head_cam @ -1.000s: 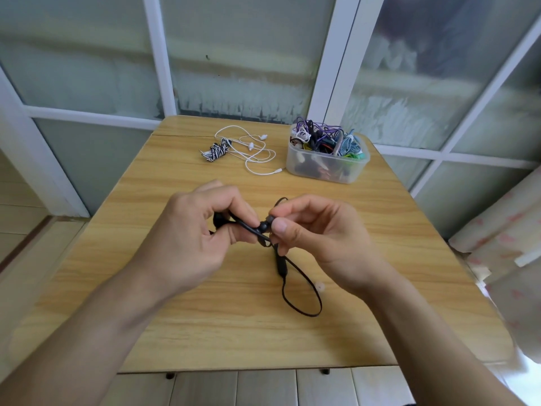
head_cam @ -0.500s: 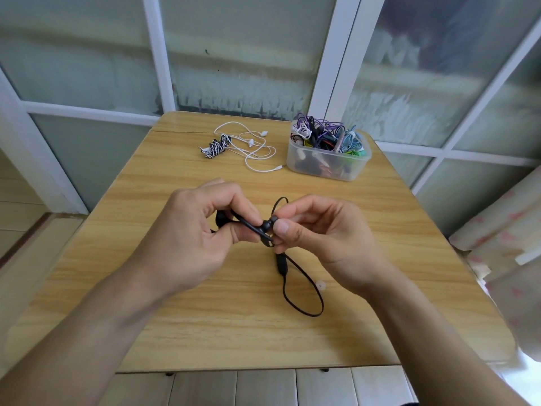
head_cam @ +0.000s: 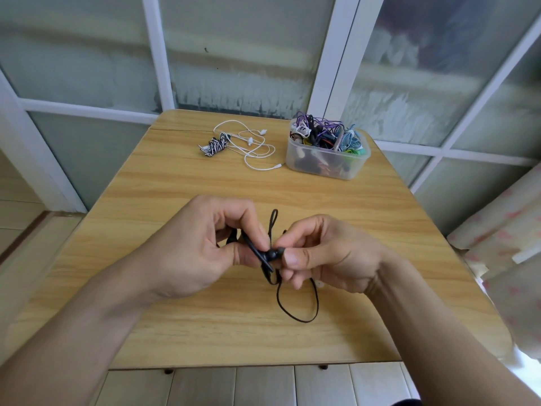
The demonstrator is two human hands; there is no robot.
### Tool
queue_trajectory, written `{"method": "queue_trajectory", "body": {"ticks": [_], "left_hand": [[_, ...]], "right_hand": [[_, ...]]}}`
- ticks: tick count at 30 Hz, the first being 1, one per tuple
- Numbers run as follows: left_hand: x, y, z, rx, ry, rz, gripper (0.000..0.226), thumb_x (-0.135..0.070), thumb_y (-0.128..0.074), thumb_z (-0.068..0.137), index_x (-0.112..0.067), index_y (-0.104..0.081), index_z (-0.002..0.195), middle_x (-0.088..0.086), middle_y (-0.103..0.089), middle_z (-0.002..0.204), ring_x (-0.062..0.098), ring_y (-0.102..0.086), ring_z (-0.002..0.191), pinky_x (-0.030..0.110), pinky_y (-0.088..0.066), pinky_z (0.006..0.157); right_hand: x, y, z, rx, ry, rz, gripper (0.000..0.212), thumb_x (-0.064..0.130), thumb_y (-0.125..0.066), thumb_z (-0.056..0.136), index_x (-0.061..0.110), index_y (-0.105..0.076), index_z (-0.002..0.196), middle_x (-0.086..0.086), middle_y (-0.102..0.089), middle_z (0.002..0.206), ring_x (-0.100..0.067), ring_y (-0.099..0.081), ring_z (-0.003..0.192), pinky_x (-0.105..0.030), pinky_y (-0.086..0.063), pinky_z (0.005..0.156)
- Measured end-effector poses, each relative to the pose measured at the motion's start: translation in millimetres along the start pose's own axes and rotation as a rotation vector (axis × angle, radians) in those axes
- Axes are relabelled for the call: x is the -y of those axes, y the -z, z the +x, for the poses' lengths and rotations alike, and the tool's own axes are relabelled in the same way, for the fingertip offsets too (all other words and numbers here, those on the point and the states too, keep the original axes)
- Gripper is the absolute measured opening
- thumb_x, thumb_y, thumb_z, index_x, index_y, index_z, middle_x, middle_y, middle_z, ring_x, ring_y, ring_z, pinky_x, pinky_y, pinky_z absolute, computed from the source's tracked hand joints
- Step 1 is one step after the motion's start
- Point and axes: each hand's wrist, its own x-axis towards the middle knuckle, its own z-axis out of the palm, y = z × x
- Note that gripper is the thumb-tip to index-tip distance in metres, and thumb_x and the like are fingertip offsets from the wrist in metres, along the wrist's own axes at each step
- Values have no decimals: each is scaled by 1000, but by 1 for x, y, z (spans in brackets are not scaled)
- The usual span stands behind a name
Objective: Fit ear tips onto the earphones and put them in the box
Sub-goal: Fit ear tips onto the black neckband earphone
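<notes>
A black earphone (head_cam: 270,254) is being held just above the bench (head_cam: 175,183), between both hands. Its stem is being pinched by the left hand (head_cam: 199,247), whose fingers are curled round it, while the bud end is being gripped between thumb and fingertips of the right hand (head_cam: 325,256); whether an ear tip is already being seated there cannot be told. The black cable (head_cam: 298,310) is hanging down in a loop onto the bench. The box (head_cam: 326,155), a clear tub crowded with coloured cables, is standing well apart at the far right.

The earphone is judged to be very light and its cable limp, so the rigid stem is being favoured as the hold. An ear tip is likely soft and slippery, so it is best pinched at its rim.
</notes>
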Motion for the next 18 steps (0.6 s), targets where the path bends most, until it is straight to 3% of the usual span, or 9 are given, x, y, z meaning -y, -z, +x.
{"method": "queue_trajectory", "body": {"ticks": [3,7,11,14,18], "left_hand": [[2,-1,1,70,9,-73,30,15,-69,74,-14,-65,69,8,-71,80,10,-66,71,16,-50,64],[6,0,3,117,24,-180,20,4,-69,71,-16,-67,72,5,-71,77,10,-65,70,17,-49,66],[12,1,7,153,22,-334,18,-7,-77,74,-22,-67,73,2,-71,77,10,-65,70,18,-49,66],[14,2,9,184,22,-441,19,-33,-83,71,-27,-66,75,0,-72,77,11,-65,71,19,-48,65],[18,6,13,157,56,-487,26,-42,-84,66,-28,-63,71,0,-72,75,10,-61,69,19,-47,64]], "right_hand": [[0,0,2,58,-38,-14,12,10,-74,57,14,-78,67,-6,-69,60,-11,-67,53,-16,-50,44],[4,-1,1,73,21,-43,17,-3,-67,62,11,-76,64,-10,-67,58,-10,-62,42,-13,-43,36],[1,3,5,99,176,-114,13,9,-77,60,15,-78,71,-11,-68,66,-16,-57,40,-16,-45,38],[0,3,6,28,304,-188,12,4,-77,65,13,-78,74,-12,-70,71,-29,-58,53,-20,-48,40],[-2,-2,6,-155,516,-318,11,1,-77,65,8,-75,74,-12,-72,73,-24,-63,59,-26,-52,44]]}}
